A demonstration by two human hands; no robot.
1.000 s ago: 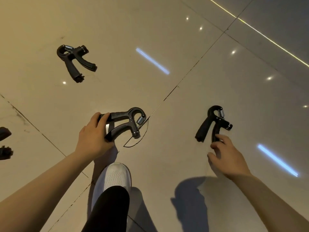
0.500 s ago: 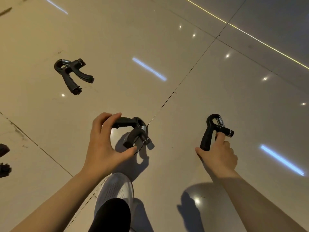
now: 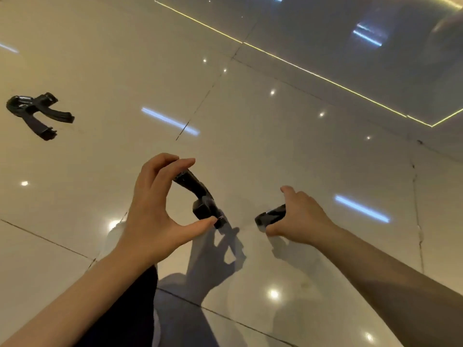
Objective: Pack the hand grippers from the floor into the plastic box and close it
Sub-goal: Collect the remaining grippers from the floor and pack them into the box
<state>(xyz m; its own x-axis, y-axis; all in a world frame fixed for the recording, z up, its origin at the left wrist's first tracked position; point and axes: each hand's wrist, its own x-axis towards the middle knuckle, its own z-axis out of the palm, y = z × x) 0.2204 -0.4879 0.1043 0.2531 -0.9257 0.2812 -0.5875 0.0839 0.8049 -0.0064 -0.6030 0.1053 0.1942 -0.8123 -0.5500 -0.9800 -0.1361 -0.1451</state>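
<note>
**Desk:** Fingers first: what are they doing?

**Photographer:** Left hand (image 3: 150, 209) pinches a black gripper (image 3: 200, 196) between curled fingertips (image 3: 186, 162) above and the thumb below, holding it clear of the floor (image 3: 288, 146). Right hand (image 3: 298, 219) is curled round a second gripper (image 3: 271, 216); only one handle end shows, poking out at 9 o'clock from the palm.

**Desk:** Room to move?

**Photographer:** Plenty of bare, glossy tile from 11 to 3 o'clock, crossed by dark grout lines and light reflections. A thin yellow strip (image 3: 313, 73) runs across at 1 o'clock, with darker flooring beyond it. A dark trouser leg (image 3: 130, 309) fills the lower edge at 7 o'clock, between the forearms. No box in view.

**Desk:** What changed over the past second?

**Photographer:** A second ago both grippers lay on the tile, the left hand just taking hold, the right reaching for the other's handles. Half a second ago the left one was tipping up and the right hand had closed on its handle. Both now look lifted, with shadows beneath. The view has swung up too; the white shoe and the objects at the left edge are gone.

**Desk:** And the third gripper?

**Photographer:** Third gripper (image 3: 35, 113) lies flat on the tile at 10 o'clock, well apart from the left hand, handles splayed toward 4 o'clock, untouched.
</note>
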